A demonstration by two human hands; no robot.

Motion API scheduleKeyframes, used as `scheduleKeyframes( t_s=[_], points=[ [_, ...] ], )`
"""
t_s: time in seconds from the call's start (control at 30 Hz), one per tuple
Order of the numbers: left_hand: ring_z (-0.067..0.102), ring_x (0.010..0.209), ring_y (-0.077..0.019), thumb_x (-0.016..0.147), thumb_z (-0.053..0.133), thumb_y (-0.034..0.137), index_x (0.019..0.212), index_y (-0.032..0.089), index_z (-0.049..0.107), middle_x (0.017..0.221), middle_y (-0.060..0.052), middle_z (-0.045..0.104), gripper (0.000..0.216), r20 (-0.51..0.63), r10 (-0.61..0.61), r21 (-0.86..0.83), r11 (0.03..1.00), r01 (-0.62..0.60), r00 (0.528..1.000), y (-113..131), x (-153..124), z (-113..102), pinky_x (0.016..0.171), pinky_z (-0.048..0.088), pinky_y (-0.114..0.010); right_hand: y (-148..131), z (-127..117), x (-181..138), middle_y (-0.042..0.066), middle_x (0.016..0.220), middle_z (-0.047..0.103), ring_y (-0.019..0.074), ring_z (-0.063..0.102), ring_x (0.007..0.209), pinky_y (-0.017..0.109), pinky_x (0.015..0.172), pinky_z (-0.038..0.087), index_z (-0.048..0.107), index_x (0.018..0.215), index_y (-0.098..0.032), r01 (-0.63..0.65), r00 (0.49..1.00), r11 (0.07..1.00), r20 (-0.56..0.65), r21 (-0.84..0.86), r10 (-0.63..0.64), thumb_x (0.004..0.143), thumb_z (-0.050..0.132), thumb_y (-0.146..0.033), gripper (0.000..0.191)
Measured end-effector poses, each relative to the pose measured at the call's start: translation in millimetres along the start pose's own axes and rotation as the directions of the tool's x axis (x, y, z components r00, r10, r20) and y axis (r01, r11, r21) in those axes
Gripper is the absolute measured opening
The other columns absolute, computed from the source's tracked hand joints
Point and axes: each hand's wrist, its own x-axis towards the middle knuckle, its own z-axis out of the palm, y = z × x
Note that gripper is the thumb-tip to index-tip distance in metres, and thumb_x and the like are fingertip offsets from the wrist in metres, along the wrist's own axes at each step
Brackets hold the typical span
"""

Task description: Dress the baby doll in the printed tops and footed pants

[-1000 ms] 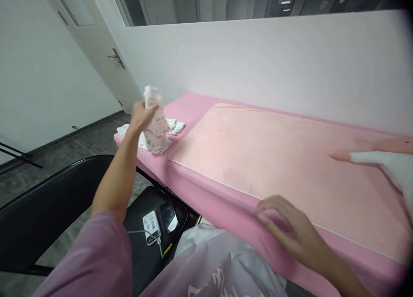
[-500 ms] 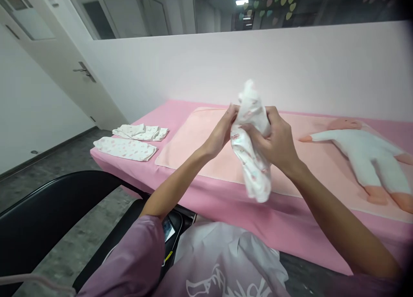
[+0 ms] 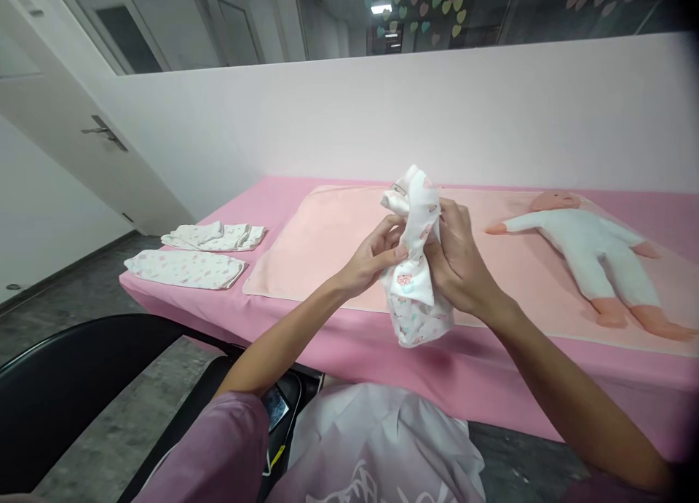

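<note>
A small white printed baby garment (image 3: pixel 418 292), bunched up so that its exact cut does not show, is held up between my two hands above the front edge of the bed. My left hand (image 3: pixel 376 255) pinches its left side, thumb in front. On the other side my right hand (image 3: pixel 461 259) grips the cloth, with some fingers hidden behind or inside it. To the right a baby doll (image 3: pixel 584 248) in a pale bodysuit lies on its back on the peach mat (image 3: pixel 328 234).
Two folded printed cloths, one nearer (image 3: pixel 186 268) and one farther (image 3: pixel 218 236), lie at the left end of the pink-covered bed (image 3: pixel 284 321). A black chair (image 3: pixel 92 386) stands at the lower left, with a phone-like device (image 3: pixel 276 407) on its seat. A white wall (image 3: pixel 328 124) rises behind.
The garment has turned and been gathered between my hands, its lower end now shorter and wider. My left hand has moved lower on the cloth, its thumb now in front. The view has shifted slightly right.
</note>
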Motion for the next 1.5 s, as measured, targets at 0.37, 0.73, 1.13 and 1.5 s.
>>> scheduleKeyframes(
  t_s=[0.37,0.73,1.13,1.5],
  points=[
    [0.07,0.094,-0.0222,0.075,0.088,0.071,0.107,0.024,0.065,0.096,-0.004,0.069,0.062,-0.257,0.187,0.213,0.968,-0.133,0.948,-9,4,3,0.083,0.058,-0.036,-1,45,-9,0.011,0.138,0.061,0.0293,0.06,0.128,0.049,0.102,0.057,0.055,0.147,-0.031,-0.102,0.985,0.933,-0.095,0.345,0.143,0.114,0.037,-0.053,0.043],
    [0.058,0.075,-0.0169,0.094,0.075,0.062,0.083,0.021,0.056,0.076,-0.002,0.055,0.047,-0.353,0.154,0.658,0.742,0.128,0.923,44,17,-77,0.065,0.042,-0.028,65,-24,11,0.001,0.076,0.053,0.0184,0.05,0.072,0.033,0.07,0.039,0.053,0.084,-0.024,-0.253,0.959,0.963,-0.16,-0.097,0.236,0.114,0.04,-0.059,0.048],
    [0.067,0.107,-0.0334,0.089,0.064,0.069,0.094,0.018,0.067,0.101,-0.012,0.076,0.051,-0.439,-0.396,0.896,-0.128,0.425,0.807,-86,135,-273,0.107,0.04,-0.045,312,-59,25,0.014,0.093,0.075,0.0207,0.061,0.078,0.035,0.075,0.04,0.073,0.094,-0.015,-0.464,0.58,0.619,0.312,-0.633,0.753,0.099,0.063,-0.055,0.041],
    [0.061,0.075,-0.0204,0.078,0.074,0.07,0.098,0.023,0.066,0.089,-0.004,0.067,0.052,-0.462,-0.491,0.66,0.365,0.657,0.738,-119,78,-353,0.063,0.039,-0.029,380,-48,-38,0.002,0.086,0.062,0.02,0.058,0.072,0.034,0.066,0.047,0.066,0.129,-0.022,-0.645,0.518,0.602,0.311,-0.471,0.797,0.083,0.073,-0.075,0.07]
  ],
)
